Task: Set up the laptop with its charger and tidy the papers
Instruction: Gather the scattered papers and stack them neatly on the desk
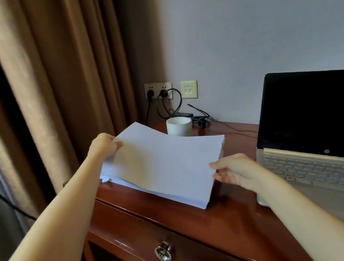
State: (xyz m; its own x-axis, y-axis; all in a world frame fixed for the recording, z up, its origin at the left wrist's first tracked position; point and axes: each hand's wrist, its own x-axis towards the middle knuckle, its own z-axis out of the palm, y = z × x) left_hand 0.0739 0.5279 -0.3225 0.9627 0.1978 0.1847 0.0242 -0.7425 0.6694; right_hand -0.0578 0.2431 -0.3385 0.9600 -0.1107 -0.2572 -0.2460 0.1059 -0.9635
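One stack of plain white papers (162, 164) lay on the left part of the desk (201, 221). Its top sheets bowed upward, and a few loose edges poked out beneath. The left hand (104, 146) pinched its corner at 10 o'clock, and the right hand (232, 170) pinched its edge at 3 o'clock. One white cup (179, 127) stood just beyond at 12 o'clock. One open laptop (312, 132), its screen dark, sat at 3 o'clock. Behind the cup lay one black charger brick (184, 114), and two plugs (150, 93) sat in the wall socket (168, 85).
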